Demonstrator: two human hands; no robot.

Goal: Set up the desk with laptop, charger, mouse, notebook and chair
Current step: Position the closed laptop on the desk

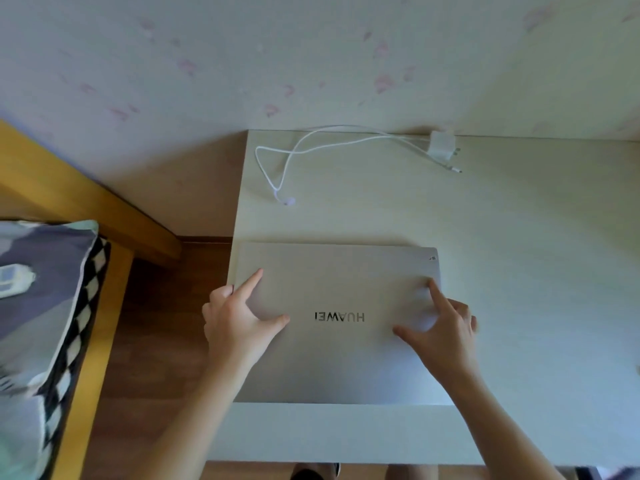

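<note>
A silver laptop lies closed and flat on the white desk, near the desk's left front corner, its logo upside down to me. My left hand rests on the lid's left side, index finger and thumb spread on top, other fingers curled over the left edge. My right hand lies on the lid's right side with fingers spread. A white charger brick with its loose white cable sits at the desk's back edge.
The desk stands against a pale wall with pink flecks. To the left is a wooden bed frame with a patterned pillow. Brown wood floor shows between bed and desk. The desk's right half is bare.
</note>
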